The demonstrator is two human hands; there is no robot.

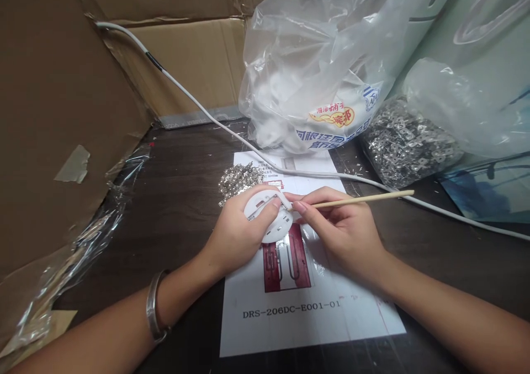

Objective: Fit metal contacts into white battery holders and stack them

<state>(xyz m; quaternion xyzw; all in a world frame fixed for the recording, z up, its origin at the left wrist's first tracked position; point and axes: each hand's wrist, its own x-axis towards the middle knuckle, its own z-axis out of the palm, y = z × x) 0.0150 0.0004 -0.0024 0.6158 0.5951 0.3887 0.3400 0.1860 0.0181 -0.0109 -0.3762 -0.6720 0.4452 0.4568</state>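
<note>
Holding round white part (278, 229) above printed sheet (281, 332)
The left hand (242, 228) has its grip closed on the part; the right hand (345, 225) grips a thin wooden stick (364, 198) beside it.

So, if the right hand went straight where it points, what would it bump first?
Probably the white round piece in the left hand; the right hand looks so close it may already be touching.
</note>
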